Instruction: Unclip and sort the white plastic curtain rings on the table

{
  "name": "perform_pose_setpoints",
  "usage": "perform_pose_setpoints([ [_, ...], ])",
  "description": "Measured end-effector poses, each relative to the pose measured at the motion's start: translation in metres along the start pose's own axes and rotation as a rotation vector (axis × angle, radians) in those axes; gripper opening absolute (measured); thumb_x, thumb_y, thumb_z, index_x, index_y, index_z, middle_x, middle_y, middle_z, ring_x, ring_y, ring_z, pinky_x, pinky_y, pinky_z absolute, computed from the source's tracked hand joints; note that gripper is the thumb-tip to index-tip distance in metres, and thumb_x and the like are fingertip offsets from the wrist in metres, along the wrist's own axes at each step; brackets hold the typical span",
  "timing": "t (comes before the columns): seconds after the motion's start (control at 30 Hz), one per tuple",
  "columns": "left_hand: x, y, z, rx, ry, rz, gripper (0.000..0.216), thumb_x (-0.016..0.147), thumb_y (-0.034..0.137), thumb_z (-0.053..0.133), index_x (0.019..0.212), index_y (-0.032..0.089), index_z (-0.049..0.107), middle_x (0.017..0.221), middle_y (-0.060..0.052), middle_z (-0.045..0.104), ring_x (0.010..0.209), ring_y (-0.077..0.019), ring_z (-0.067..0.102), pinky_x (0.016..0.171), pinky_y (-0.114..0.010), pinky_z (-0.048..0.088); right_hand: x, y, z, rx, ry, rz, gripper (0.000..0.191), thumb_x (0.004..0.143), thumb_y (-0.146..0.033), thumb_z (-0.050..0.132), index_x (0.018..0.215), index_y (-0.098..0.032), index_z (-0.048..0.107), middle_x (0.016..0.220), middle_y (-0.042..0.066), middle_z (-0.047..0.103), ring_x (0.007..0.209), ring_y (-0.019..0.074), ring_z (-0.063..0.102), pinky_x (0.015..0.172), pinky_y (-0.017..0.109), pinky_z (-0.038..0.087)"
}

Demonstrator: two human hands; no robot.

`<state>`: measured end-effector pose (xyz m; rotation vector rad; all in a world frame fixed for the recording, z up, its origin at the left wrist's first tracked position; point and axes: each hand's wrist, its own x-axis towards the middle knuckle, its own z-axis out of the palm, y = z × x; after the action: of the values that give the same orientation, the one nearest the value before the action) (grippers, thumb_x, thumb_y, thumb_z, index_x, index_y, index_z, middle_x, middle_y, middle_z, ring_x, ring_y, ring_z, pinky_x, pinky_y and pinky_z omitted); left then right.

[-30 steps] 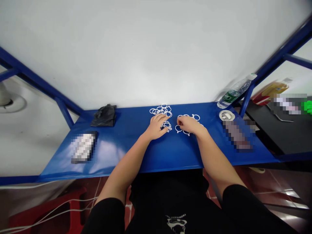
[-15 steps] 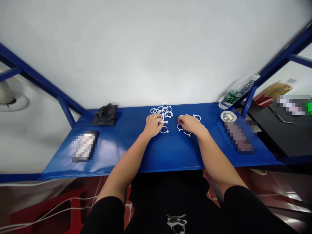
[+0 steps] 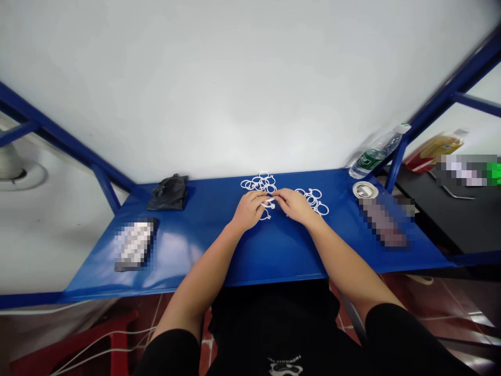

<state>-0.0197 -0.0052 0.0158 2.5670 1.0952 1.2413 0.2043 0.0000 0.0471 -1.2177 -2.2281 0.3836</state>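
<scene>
My left hand (image 3: pixel 250 209) is closed on a white plastic curtain ring (image 3: pixel 268 205) held just above the blue table. The fingertips of my right hand (image 3: pixel 293 204) meet it from the other side in a pinch. Part of that ring is hidden by the fingers. Another ring (image 3: pixel 265 214) lies under my left hand, partly covered. Behind the hands is a loose pile of similar white rings (image 3: pixel 260 183). A second group of rings (image 3: pixel 313 198) lies beside and partly beneath my right hand.
On the blue table (image 3: pixel 203 245) a black plastic bag (image 3: pixel 169 192) and a blurred flat packet (image 3: pixel 135 244) lie to the left. At the right are a water bottle (image 3: pixel 378 152), a coiled white cable (image 3: pixel 365 190) and a blurred dark object (image 3: pixel 385 223). A white wall stands behind.
My right hand has moved left from the right-hand group of rings to meet my left hand at the held ring. More of the right-hand group now shows. The view has shifted slightly.
</scene>
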Motion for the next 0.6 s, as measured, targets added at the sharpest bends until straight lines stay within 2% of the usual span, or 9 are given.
perform_pose_setpoints([
  [0.07, 0.0, -0.001, 0.0, 0.012, 0.015, -0.008, 0.026, 0.107, 0.029, 0.053, 0.12, 0.023, 0.075, 0.123, -0.009, 0.073, 0.114, -0.0231, 0.068, 0.1, -0.044, 0.055, 0.001, 0.001, 0.0, 0.046, 0.032, -0.003, 0.024, 0.103, -0.024, 0.055, 0.117, -0.023, 0.075, 0.112, 0.008, 0.079, 0.103, 0.0246, 0.074, 0.093, 0.04, 0.057],
  [0.17, 0.0, -0.005, 0.001, 0.037, 0.034, -0.031, 0.025, 0.105, 0.029, 0.057, 0.123, 0.024, 0.074, 0.124, -0.01, 0.073, 0.114, -0.0235, 0.07, 0.098, -0.044, 0.057, 0.002, 0.003, -0.001, 0.084, 0.131, -0.016, 0.025, 0.102, -0.025, 0.058, 0.12, -0.023, 0.075, 0.105, 0.008, 0.078, 0.098, 0.0241, 0.073, 0.091, 0.04, 0.058],
  [0.33, -0.001, -0.012, 0.005, 0.039, 0.084, -0.032, 0.025, 0.101, 0.029, 0.064, 0.122, 0.022, 0.076, 0.127, -0.011, 0.073, 0.11, -0.0231, 0.073, 0.095, -0.042, 0.06, 0.005, 0.01, -0.002, 0.013, 0.239, -0.095, 0.028, 0.104, -0.025, 0.053, 0.118, -0.022, 0.076, 0.106, 0.011, 0.077, 0.101, 0.027, 0.07, 0.093, 0.044, 0.057],
  [0.6, -0.003, -0.015, 0.007, 0.027, 0.101, -0.084, 0.02, 0.101, 0.032, 0.065, 0.111, 0.022, 0.08, 0.133, -0.011, 0.071, 0.1, -0.0204, 0.076, 0.094, -0.042, 0.062, 0.005, 0.016, -0.011, 0.01, 0.356, -0.045, 0.022, 0.1, -0.02, 0.056, 0.106, -0.024, 0.077, 0.1, 0.008, 0.076, 0.097, 0.0257, 0.07, 0.09, 0.043, 0.057],
])
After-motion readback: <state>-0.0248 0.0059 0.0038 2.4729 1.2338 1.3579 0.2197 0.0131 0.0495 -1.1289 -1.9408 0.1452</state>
